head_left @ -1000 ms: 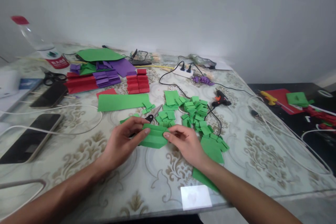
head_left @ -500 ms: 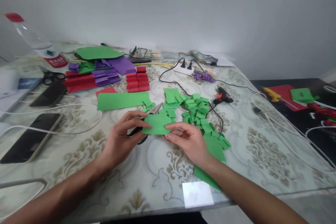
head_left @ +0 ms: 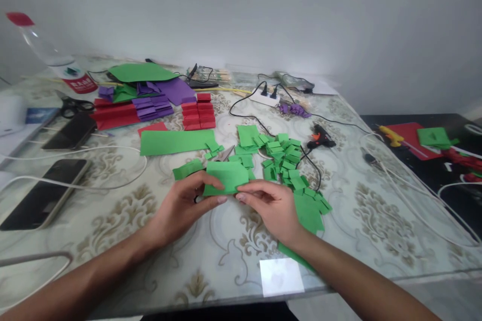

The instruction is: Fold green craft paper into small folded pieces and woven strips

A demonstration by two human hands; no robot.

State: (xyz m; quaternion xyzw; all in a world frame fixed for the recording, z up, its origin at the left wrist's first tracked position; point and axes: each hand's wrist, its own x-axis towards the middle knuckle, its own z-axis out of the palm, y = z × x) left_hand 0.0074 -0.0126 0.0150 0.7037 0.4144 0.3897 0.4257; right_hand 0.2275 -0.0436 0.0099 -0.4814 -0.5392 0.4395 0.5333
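Between my two hands is a rectangular piece of green paper [head_left: 228, 174], held just above the table. My left hand [head_left: 192, 195] pinches its left lower part between thumb and fingers. At its lower right corner, my right hand [head_left: 273, 205] grips it between thumb and forefinger. Behind it lies a pair of scissors [head_left: 226, 154], mostly hidden, with the blade tip showing. Another green paper piece [head_left: 187, 168] lies beyond my left fingers. Many small folded green pieces [head_left: 284, 153] are heaped to the right, and a long green strip [head_left: 176, 143] lies at the back left.
Red folded strips [head_left: 198, 113] and purple ones [head_left: 152, 107] lie at the back. A black glue gun [head_left: 320, 138] rests on the right, its cord near the power strip [head_left: 264, 96]. Phones [head_left: 45, 195], white cables and a tall bottle [head_left: 64, 62] occupy the left. A white card [head_left: 281, 277] lies in front.
My left thumb and fingers have shifted right along the green paper, which now tilts up slightly. Another green piece has come into view behind my left hand.
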